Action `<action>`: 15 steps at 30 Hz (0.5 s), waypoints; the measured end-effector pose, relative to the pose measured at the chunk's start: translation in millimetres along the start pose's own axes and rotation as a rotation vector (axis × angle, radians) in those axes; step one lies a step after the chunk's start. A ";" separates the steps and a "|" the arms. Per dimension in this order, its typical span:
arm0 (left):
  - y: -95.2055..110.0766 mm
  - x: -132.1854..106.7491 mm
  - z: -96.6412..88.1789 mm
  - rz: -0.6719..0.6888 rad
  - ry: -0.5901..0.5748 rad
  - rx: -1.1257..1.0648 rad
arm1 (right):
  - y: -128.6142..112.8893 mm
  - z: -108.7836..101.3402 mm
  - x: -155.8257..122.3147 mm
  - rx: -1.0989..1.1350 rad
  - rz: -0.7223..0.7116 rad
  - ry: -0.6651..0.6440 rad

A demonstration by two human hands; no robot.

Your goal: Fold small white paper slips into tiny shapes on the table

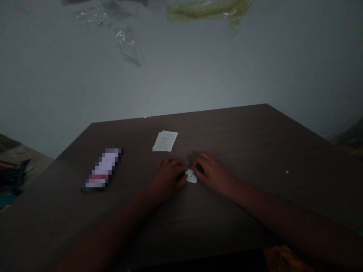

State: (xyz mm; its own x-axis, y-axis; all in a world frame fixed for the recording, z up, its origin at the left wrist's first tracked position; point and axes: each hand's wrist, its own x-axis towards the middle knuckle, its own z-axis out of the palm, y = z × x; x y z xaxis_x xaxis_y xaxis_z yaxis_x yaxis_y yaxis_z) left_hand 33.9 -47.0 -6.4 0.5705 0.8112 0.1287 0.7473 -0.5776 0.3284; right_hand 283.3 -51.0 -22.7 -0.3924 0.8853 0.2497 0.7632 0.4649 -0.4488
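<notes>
Here both hands [190, 174] pinch a small creased paper scrap [191, 176].

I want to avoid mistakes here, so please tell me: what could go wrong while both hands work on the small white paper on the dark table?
1. The small white paper is pinched between the left hand and the right hand; it may tear.
2. The light is dim, so fine detail may be missed.
3. A forearm could nudge the folded paper sheet.

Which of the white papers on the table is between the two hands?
The small folded paper, pinched between both hands; the larger sheet lies flat farther away, untouched.
</notes>
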 end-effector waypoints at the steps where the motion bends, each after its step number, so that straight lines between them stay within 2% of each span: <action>1: 0.3 -0.3 0.3 -0.011 0.003 0.006 | -2.7 -1.6 -2.4 0.016 -0.033 -0.007; 7: -3.3 -2.6 -0.8 -0.014 0.001 0.026 | -17.8 -2.6 -13.7 0.069 -0.148 -0.127; 15: -20.1 -0.4 -20.8 0.096 -0.099 -0.073 | -7.4 -3.2 -7.9 0.025 -0.190 -0.144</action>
State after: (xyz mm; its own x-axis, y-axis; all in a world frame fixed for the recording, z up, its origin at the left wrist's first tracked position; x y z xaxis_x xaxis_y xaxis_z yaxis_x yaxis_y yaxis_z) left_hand 11.6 -33.8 6.4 0.6716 0.7375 0.0714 0.6631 -0.6412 0.3863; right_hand 282.4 -61.5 -18.6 -0.5980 0.7742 0.2074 0.6568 0.6216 -0.4268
